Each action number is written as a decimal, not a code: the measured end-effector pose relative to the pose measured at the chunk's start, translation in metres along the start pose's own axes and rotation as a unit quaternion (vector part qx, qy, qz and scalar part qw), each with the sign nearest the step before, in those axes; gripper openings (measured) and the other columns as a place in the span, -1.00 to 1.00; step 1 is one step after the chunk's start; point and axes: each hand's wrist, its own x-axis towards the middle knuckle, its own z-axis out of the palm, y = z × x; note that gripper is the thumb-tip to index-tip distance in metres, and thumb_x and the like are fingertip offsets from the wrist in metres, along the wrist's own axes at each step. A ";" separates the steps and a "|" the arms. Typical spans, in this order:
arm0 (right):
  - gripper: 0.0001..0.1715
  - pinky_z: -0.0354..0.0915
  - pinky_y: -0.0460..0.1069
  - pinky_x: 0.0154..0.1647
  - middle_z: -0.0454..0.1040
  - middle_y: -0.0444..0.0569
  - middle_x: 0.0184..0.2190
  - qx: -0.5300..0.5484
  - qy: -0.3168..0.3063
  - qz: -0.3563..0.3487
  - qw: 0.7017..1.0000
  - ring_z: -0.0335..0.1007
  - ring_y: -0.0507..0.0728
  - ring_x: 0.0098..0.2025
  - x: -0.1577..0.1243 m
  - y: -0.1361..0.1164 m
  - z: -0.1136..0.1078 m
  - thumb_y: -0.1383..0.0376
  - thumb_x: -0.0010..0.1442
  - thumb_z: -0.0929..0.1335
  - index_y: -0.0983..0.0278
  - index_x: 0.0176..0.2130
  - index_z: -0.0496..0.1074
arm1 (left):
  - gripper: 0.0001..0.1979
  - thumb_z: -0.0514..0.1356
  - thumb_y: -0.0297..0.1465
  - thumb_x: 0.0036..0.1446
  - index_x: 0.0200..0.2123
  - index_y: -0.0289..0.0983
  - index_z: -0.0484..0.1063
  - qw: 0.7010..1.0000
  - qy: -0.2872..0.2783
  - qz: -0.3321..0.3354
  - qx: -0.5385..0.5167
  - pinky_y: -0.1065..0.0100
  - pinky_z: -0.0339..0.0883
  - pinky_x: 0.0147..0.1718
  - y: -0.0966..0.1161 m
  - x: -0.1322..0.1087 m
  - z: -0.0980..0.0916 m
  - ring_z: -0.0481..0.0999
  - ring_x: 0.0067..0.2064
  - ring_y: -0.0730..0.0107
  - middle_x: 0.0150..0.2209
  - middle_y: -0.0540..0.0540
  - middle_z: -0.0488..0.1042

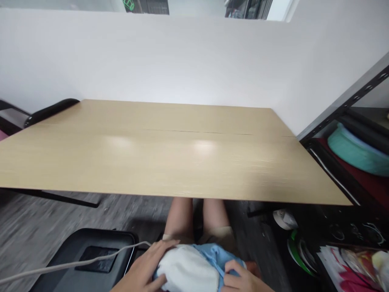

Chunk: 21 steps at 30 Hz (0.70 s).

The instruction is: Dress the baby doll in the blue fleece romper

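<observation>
A bundle of soft white and light blue cloth (189, 268) rests in my lap at the bottom of the head view. My left hand (153, 261) holds its left side, with the fingers over the white part and the thumb lower down. On the right, the curled fingers of my right hand (238, 279) grip the blue fabric (214, 254). What the bundle is cannot be made out, and its lower part is cut off by the frame.
A light wooden table (170, 162) spans the view before my knees, against a white wall (182, 61). At left, a pale cable (100, 257) crosses a dark seat-like surface (67, 247) bearing a black, phone-like object (97, 253). A shelf holds a teal item (358, 150) at right.
</observation>
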 end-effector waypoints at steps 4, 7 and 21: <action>-0.31 0.54 -0.01 -0.32 0.37 -0.34 -0.61 -0.044 0.056 0.008 0.997 0.12 0.03 -0.58 -0.022 0.004 0.012 0.19 0.68 0.46 0.14 -0.51 0.30 | -0.07 0.52 0.13 0.36 0.67 0.10 0.36 0.987 0.074 0.128 0.057 -0.12 0.60 0.46 0.029 0.011 0.013 0.67 0.44 -0.30 0.51 -0.28 0.62; -0.34 0.56 -0.01 -0.27 0.39 -0.34 -0.62 -0.004 0.079 0.021 0.997 0.17 0.02 -0.59 -0.028 0.002 0.021 0.21 0.75 0.37 0.13 -0.47 0.38 | -0.37 0.36 0.19 0.47 0.43 0.05 0.60 0.977 0.120 0.168 0.050 0.14 0.75 0.12 0.030 0.017 0.030 0.82 0.08 -0.07 0.16 -0.22 0.81; -0.45 0.53 0.28 0.50 0.65 0.20 0.40 0.484 -0.050 0.410 0.771 0.70 0.30 0.36 0.016 0.044 -0.012 -0.03 0.70 0.25 0.12 0.42 0.52 | -0.24 -0.10 0.35 0.63 0.02 -0.05 0.68 0.978 -0.048 0.200 0.021 0.15 0.61 0.16 0.106 0.039 0.002 0.71 -0.12 0.09 -0.13 -0.13 0.78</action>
